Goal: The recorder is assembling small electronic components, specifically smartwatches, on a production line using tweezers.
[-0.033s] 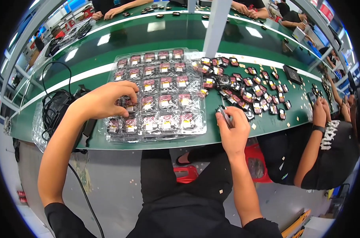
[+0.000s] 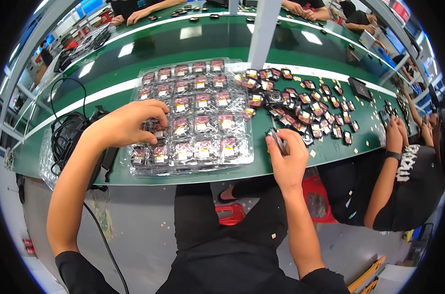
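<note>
A clear plastic blister tray (image 2: 232,169) lies on the green table before me, its pockets filled with small black square devices (image 2: 203,123) bearing red and white labels. My left hand (image 2: 134,120) reaches over the tray's left side, fingers curled and thumb bent around a small black device (image 2: 158,131) seated in a pocket. To the right of the tray, my right hand (image 2: 288,154) pinches a small black device (image 2: 277,139) held on edge between thumb and fingers. Beyond that hand spreads a loose heap of similar black devices (image 2: 303,117).
Coiled black cables and adapters (image 2: 68,137) lie left of the tray. A grey metal post (image 2: 263,41) rises behind it. A black box (image 2: 360,89) sits at the right. A co-worker (image 2: 403,191) works at my right; others sit across the table. A red stool (image 2: 315,198) stands below.
The view has shifted very slightly. Both hands keep the same grips and places.
</note>
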A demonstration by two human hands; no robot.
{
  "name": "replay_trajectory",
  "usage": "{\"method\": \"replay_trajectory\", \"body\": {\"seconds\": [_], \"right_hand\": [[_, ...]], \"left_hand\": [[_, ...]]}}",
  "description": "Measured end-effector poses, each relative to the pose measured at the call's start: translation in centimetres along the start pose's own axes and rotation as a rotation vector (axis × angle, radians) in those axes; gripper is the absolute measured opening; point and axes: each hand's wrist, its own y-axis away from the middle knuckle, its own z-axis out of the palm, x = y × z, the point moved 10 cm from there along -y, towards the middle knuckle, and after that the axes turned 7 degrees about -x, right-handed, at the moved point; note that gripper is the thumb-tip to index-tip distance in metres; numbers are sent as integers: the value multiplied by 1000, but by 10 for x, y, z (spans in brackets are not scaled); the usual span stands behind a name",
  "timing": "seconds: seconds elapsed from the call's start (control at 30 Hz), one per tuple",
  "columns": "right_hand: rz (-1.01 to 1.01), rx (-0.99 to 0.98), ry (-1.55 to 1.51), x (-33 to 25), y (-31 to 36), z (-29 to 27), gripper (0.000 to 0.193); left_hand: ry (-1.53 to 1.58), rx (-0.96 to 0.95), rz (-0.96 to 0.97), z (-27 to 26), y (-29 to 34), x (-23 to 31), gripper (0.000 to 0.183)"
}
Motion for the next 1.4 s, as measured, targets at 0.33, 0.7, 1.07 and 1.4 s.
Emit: {"method": "replay_trajectory", "body": {"seconds": [0.33, 0.7, 1.07, 1.4], "right_hand": [[129, 7, -116, 19, 1, -3, 16], [219, -9, -201, 30, 5, -1, 14], [366, -13, -230, 44, 14, -2, 12], [286, -39, -122, 36, 11, 0, 16]], "left_hand": [[-43, 0, -27, 1, 2, 2, 43], [-36, -12, -73, 0, 9, -2, 45], [-7, 66, 46, 0, 10, -16, 46], [-111, 166, 22, -21, 24, 7, 51]]}}
